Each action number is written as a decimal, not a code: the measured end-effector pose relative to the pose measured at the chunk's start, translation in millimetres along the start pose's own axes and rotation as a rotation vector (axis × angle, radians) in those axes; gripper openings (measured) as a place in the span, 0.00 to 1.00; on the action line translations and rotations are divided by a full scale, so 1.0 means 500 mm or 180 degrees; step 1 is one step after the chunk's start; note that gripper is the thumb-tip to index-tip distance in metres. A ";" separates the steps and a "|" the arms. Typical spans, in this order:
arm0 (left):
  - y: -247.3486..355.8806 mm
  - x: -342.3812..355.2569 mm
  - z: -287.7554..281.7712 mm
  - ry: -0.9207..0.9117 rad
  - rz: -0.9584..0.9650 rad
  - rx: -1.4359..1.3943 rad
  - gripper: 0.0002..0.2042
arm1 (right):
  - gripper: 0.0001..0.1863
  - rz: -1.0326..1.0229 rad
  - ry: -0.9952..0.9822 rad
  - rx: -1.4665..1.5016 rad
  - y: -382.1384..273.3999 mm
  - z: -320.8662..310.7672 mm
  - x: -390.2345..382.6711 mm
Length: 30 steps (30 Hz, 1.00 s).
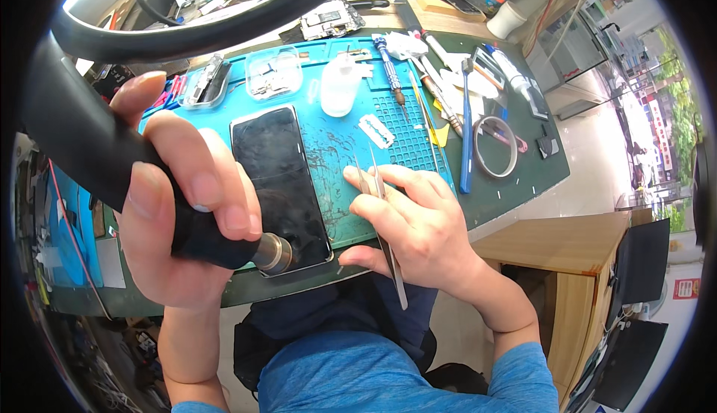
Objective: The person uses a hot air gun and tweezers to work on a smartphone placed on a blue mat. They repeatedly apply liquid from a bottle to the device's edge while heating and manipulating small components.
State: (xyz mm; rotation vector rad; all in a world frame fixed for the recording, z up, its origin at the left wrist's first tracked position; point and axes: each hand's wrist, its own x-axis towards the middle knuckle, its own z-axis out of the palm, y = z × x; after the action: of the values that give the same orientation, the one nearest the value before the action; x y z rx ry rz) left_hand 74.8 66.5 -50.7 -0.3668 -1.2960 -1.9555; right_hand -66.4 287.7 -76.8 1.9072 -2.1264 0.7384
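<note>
My left hand is wrapped round the black handle of a hot air gun. Its metal nozzle points down over the near end of a smartphone, which lies screen up on a blue work mat. Whether the nozzle touches the glass I cannot tell. Fingers of my right hand close round metal tweezers, held to the right of the phone with the tips pointing away from me. A razor blade lies flat on the mat just beyond those tips.
Beyond the phone stand a white plastic bottle and a clear box of small parts. A blue screwdriver, blue brush and tape roll lie at the right. The gun's thick black hose arches across the upper left.
</note>
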 end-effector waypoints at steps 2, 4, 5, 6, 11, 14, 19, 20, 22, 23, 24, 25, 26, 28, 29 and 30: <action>0.001 0.001 0.003 -0.0014 -0.0013 0.0001 0.27 | 0.25 -0.0134 -0.0022 -0.0211 -0.004 0.001 -0.003; 0.001 0.001 0.005 -0.0025 0.0000 -0.0002 0.27 | 0.24 -0.0066 0.0233 0.0073 0.009 0.005 -0.002; 0.001 0.000 0.005 -0.0022 0.0014 -0.0004 0.27 | 0.23 -0.0029 0.0362 0.0212 0.016 0.007 -0.006; -0.001 0.000 0.005 -0.0027 0.0026 -0.0015 0.27 | 0.22 0.0024 0.0697 0.0665 0.024 0.003 -0.016; 0.003 -0.003 0.004 0.0031 0.0032 -0.0011 0.27 | 0.23 0.0907 0.1608 0.1605 0.010 -0.036 -0.150; 0.008 -0.004 0.003 0.0002 0.0058 -0.0055 0.27 | 0.13 0.1336 0.2116 0.0857 0.009 -0.067 -0.234; 0.020 0.003 -0.005 -0.0133 0.0149 -0.0189 0.27 | 0.13 0.2478 0.2352 -0.0093 0.063 -0.118 -0.399; 0.029 0.006 -0.007 -0.0137 0.0167 -0.0167 0.27 | 0.15 0.2864 0.2393 -0.0110 0.065 -0.129 -0.424; 0.041 0.013 -0.010 -0.0148 0.0196 -0.0117 0.28 | 0.18 0.3057 0.2579 -0.0482 0.064 -0.120 -0.402; 0.046 0.014 -0.011 -0.0123 0.0194 -0.0094 0.28 | 0.19 0.2877 0.2575 -0.0857 0.078 -0.109 -0.403; 0.049 0.015 -0.013 -0.0093 0.0205 -0.0091 0.28 | 0.19 0.2668 0.2564 -0.1254 0.097 -0.104 -0.412; 0.053 0.017 -0.015 -0.0065 0.0215 -0.0082 0.28 | 0.21 0.2662 0.2566 -0.1305 0.101 -0.106 -0.426; 0.056 0.017 -0.018 -0.0052 0.0210 -0.0063 0.28 | 0.23 0.2657 0.2570 -0.1345 0.106 -0.106 -0.440; 0.057 0.017 -0.020 -0.0020 0.0199 -0.0055 0.28 | 0.27 0.3037 0.2589 -0.0724 0.082 -0.113 -0.458; 0.057 0.017 -0.018 -0.0011 0.0188 -0.0068 0.28 | 0.30 0.2857 0.2647 -0.0149 0.081 -0.111 -0.460; 0.052 0.018 -0.014 -0.0009 0.0165 -0.0112 0.28 | 0.33 0.2686 0.2703 0.0404 0.058 -0.109 -0.429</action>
State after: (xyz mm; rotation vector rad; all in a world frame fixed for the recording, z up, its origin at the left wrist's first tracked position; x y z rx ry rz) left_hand 88.5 51.1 -31.0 -0.4165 -1.2434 -1.9371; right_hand -71.7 503.3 -135.1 0.4180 -2.1859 1.4959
